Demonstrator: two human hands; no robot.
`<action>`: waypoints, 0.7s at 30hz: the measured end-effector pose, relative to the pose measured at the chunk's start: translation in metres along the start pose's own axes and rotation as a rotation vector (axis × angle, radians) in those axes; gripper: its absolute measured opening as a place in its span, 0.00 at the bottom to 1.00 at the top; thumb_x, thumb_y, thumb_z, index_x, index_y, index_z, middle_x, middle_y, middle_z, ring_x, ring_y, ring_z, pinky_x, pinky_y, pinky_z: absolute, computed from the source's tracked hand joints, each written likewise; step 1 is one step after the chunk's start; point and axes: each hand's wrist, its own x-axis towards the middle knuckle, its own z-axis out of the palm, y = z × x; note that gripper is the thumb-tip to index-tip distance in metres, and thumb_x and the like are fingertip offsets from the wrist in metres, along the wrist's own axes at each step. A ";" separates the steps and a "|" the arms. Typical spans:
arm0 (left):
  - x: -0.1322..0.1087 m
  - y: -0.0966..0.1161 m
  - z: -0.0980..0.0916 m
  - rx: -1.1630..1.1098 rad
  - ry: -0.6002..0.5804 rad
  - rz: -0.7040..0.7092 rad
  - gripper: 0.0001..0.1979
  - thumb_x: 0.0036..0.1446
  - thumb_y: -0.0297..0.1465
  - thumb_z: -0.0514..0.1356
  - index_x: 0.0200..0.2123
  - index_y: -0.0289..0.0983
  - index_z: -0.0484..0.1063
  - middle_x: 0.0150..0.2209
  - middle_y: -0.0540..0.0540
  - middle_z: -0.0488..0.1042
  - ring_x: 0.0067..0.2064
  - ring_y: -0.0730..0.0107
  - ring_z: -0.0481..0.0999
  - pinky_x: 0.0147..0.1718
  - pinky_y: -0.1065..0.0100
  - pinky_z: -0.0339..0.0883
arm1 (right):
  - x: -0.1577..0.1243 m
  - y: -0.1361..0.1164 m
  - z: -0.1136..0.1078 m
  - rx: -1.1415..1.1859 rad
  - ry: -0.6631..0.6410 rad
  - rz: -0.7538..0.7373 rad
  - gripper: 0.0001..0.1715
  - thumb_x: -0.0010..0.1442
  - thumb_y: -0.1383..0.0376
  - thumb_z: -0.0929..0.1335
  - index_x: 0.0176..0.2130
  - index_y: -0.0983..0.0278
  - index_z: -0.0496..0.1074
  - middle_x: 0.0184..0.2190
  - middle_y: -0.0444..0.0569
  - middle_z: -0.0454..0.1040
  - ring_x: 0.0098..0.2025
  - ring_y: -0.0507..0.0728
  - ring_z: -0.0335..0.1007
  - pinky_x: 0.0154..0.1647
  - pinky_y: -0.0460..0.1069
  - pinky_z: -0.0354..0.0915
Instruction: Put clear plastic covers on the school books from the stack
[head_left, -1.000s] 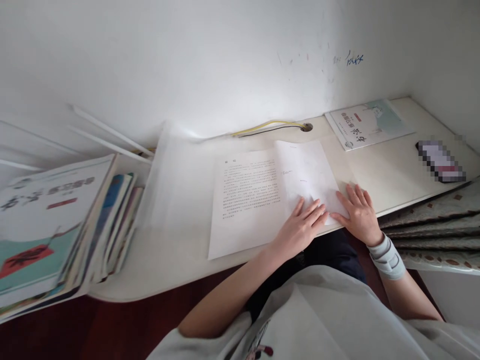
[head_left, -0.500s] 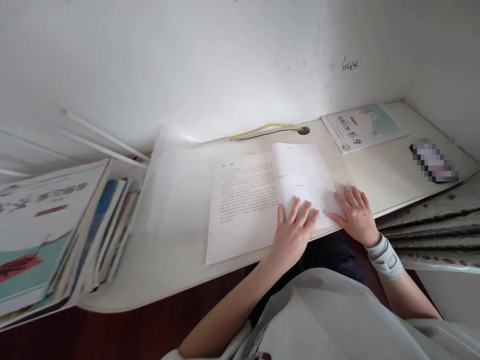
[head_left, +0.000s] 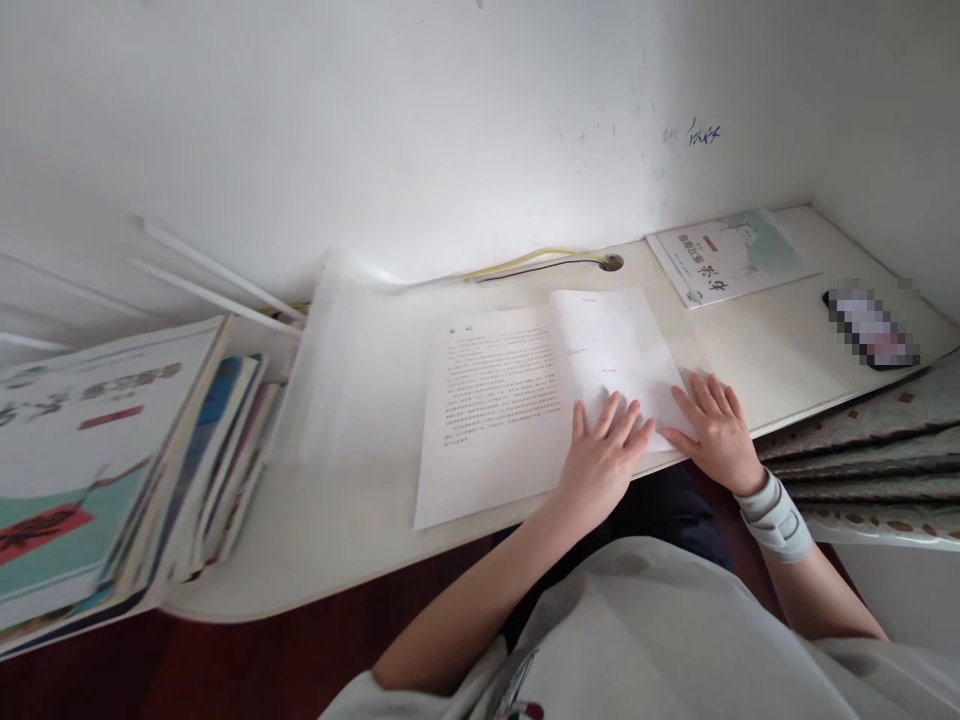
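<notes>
An open booklet (head_left: 491, 400) lies on the white desk (head_left: 360, 520), with dense printed text on its left page. Its right page (head_left: 611, 335) is mostly blank, with a few small lines of print. Flat on the lower part of that right page rests my left hand (head_left: 604, 460), its fingers spread. My right hand (head_left: 716, 430), with a grey wrist strap (head_left: 776, 515) below it, lies at the page's right edge, fingers apart. Neither hand grips anything.
At the left stands a stack of books (head_left: 105, 450) with several more beside it. A thin book (head_left: 731, 255) lies at the back right, near a phone (head_left: 870, 330) blurred by pixels. Yellow and black cables (head_left: 540, 257) run to a hole along the wall. Patterned curtain cloth (head_left: 847, 450) hangs at the right.
My left hand has slid slightly to the right across the right page. My right hand has barely moved. The whole view has shifted a little.
</notes>
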 end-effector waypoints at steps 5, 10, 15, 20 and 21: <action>0.004 0.004 0.003 -0.017 -0.025 0.041 0.20 0.62 0.25 0.49 0.55 0.42 0.66 0.59 0.40 0.64 0.63 0.47 0.56 0.55 0.31 0.48 | -0.001 0.001 -0.003 -0.012 -0.032 0.001 0.33 0.61 0.49 0.61 0.60 0.63 0.62 0.61 0.61 0.59 0.64 0.69 0.50 0.60 0.63 0.52; -0.005 0.000 0.001 0.002 0.022 0.038 0.22 0.62 0.26 0.49 0.60 0.40 0.60 0.62 0.37 0.59 0.65 0.47 0.52 0.56 0.34 0.49 | 0.002 0.011 -0.007 -0.052 -0.092 0.028 0.34 0.62 0.49 0.59 0.61 0.64 0.60 0.62 0.63 0.57 0.64 0.70 0.49 0.59 0.64 0.52; -0.011 -0.002 0.006 0.038 0.029 -0.079 0.25 0.59 0.22 0.49 0.60 0.37 0.60 0.63 0.35 0.58 0.65 0.41 0.48 0.55 0.32 0.50 | 0.005 0.016 -0.006 -0.078 -0.109 0.038 0.31 0.64 0.52 0.57 0.61 0.63 0.60 0.62 0.62 0.57 0.64 0.69 0.50 0.59 0.65 0.51; -0.004 0.000 0.010 0.023 -0.011 -0.035 0.24 0.60 0.22 0.47 0.59 0.38 0.61 0.62 0.36 0.59 0.65 0.45 0.50 0.55 0.32 0.49 | 0.004 0.015 -0.004 -0.069 -0.087 0.053 0.31 0.64 0.52 0.58 0.60 0.64 0.61 0.62 0.64 0.57 0.64 0.69 0.50 0.59 0.64 0.51; -0.003 0.000 0.009 0.017 -0.018 -0.031 0.24 0.60 0.22 0.47 0.59 0.38 0.61 0.62 0.36 0.60 0.65 0.46 0.51 0.55 0.31 0.48 | 0.003 0.015 -0.004 -0.068 -0.084 0.054 0.31 0.64 0.52 0.58 0.60 0.65 0.62 0.62 0.64 0.57 0.64 0.69 0.50 0.59 0.64 0.51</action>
